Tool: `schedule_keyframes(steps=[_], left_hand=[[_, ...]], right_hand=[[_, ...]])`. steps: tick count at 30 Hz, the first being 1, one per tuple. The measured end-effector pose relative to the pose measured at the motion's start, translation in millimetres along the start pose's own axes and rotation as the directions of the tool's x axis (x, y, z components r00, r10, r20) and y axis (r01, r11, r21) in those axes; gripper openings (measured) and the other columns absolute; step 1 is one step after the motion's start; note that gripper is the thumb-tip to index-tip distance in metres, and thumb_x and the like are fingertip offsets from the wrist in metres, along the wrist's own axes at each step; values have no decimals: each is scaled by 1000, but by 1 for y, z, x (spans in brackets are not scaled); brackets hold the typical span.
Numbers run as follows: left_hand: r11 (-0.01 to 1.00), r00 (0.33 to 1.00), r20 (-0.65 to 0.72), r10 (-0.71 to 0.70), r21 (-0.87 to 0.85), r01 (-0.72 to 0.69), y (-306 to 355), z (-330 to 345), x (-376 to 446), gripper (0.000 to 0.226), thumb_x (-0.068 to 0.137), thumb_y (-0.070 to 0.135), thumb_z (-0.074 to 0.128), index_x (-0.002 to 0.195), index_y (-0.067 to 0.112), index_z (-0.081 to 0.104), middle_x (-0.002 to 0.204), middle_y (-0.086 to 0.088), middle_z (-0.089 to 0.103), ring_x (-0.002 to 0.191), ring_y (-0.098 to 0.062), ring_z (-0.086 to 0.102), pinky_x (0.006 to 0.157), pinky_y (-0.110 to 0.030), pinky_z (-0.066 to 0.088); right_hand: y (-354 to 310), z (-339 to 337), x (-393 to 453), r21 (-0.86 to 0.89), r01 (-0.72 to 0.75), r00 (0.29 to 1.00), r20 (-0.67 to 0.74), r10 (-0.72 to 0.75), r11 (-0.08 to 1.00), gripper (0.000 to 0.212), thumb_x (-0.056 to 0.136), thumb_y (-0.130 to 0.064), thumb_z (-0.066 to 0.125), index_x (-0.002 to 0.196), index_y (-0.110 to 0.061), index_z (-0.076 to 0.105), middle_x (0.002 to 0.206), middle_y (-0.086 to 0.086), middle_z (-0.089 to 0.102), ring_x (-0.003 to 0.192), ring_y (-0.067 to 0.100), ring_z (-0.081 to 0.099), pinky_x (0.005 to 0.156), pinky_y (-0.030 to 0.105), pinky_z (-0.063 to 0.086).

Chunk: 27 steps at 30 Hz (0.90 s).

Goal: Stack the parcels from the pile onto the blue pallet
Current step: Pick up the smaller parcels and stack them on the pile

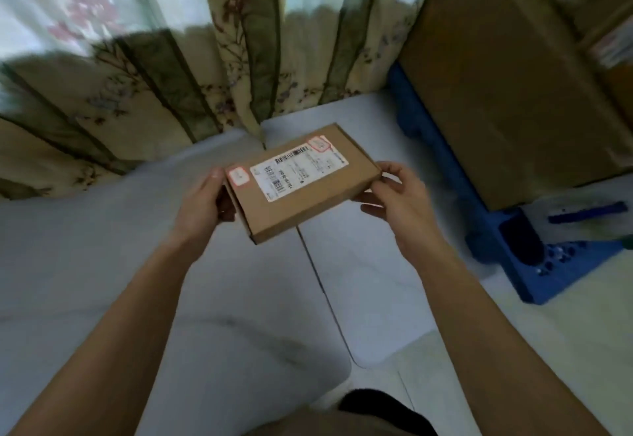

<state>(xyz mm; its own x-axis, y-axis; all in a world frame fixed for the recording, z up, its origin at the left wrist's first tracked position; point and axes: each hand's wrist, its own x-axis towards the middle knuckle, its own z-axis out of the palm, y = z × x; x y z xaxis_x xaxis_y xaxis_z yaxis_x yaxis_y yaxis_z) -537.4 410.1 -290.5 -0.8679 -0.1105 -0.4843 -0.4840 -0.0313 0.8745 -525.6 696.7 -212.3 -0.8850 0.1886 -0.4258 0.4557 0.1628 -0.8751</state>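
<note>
- A flat brown parcel [301, 180] with a white shipping label hangs in the air above the pale floor [102, 264], carried between both hands at chest front.
- The left hand [202, 202] grips the parcel's left short end, thumb on top by the red-edged sticker, fingers curled underneath and out of sight.
- The right hand [394, 196] pinches the right short end, thumb and forefinger on the corner, the other fingers curled below.
- The parcel's long axis runs from hand to hand, its right end tilted slightly away from the person.
- The blue pallet [534, 264] lies off to the right, well apart from the parcel; the right hand is the nearer one.
- A tall cardboard box [496, 93] already stands on the pallet, so I judge the carry must swing rightward to a free spot or on top.
- Flowered curtains [154, 93] hang behind.
</note>
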Motion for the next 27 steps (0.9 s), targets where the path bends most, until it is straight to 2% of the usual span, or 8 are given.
schedule_keyframes(steps=[2, 6, 10, 12, 14, 18, 23, 27], left_hand=[[996, 993, 86, 79, 40, -83, 27, 27, -14, 37, 109, 29, 35, 115, 13, 68, 111, -34, 62, 88, -34, 57, 81, -49, 47], [941, 935, 290, 205, 206, -270, 79, 88, -49, 35, 109, 17, 32, 121, 9, 64, 113, -24, 67, 102, -45, 61, 92, -59, 51], [810, 861, 373, 347, 343, -475, 130, 135, -91, 38, 104, 4, 35, 114, 23, 66, 96, 6, 74, 89, -16, 68, 87, -50, 53], [742, 819, 358, 449, 362, -565, 151, 157, -116, 42, 104, 2, 37, 114, 31, 65, 94, 11, 74, 88, -12, 69, 83, -44, 55], [678, 767, 335, 547, 360, -641, 167, 181, -144, 43, 104, 1, 39, 117, 35, 63, 97, 6, 72, 87, -10, 68, 76, -34, 55], [557, 668, 362, 651, 370, -743, 191, 239, -196, 38, 102, -8, 37, 122, 17, 58, 100, 3, 66, 79, 9, 64, 65, -8, 48], [362, 544, 427, 722, 437, -824, 215, 299, -220, 41, 98, -3, 48, 126, 23, 61, 112, 6, 66, 103, 4, 62, 81, -9, 47], [222, 445, 512, 735, 439, -871, 232, 340, -222, 47, 90, 0, 54, 123, 33, 59, 112, 22, 63, 107, 12, 58, 86, -11, 45]], right_hand=[[-9, -35, -20, 21, 55, 994, -92, -53, 998, 26, 106, -4, 47, 125, -18, 59, 108, 0, 75, 90, 16, 76, 82, 34, 61], [-13, -107, -56, 16, 170, 961, -227, -162, 985, 25, 104, -14, 57, 129, -18, 58, 111, 0, 74, 90, 14, 76, 80, 34, 61], [-18, -179, -95, -90, 334, 891, -296, -345, 938, 27, 96, -30, 70, 122, -25, 62, 115, -5, 72, 103, 18, 71, 88, 44, 61], [-23, -210, -116, -152, 410, 849, -296, -437, 899, 25, 94, -32, 72, 117, -28, 64, 111, -9, 72, 101, 14, 70, 87, 45, 60], [-23, -239, -134, -163, 475, 809, -304, -502, 865, 26, 92, -31, 73, 116, -27, 64, 111, -12, 72, 100, 8, 70, 86, 41, 61], [-21, -294, -164, -206, 562, 735, -320, -598, 801, 34, 96, -19, 70, 129, -24, 60, 112, -23, 65, 101, -7, 65, 80, 16, 57], [-16, -357, -177, -223, 573, 691, -385, -611, 788, 46, 96, -24, 69, 140, -24, 55, 120, -14, 67, 95, 5, 72, 78, 29, 61], [-19, -393, -179, -256, 589, 640, -431, -636, 767, 52, 95, -21, 71, 141, -32, 49, 117, -20, 63, 94, -8, 66, 76, 13, 56]])
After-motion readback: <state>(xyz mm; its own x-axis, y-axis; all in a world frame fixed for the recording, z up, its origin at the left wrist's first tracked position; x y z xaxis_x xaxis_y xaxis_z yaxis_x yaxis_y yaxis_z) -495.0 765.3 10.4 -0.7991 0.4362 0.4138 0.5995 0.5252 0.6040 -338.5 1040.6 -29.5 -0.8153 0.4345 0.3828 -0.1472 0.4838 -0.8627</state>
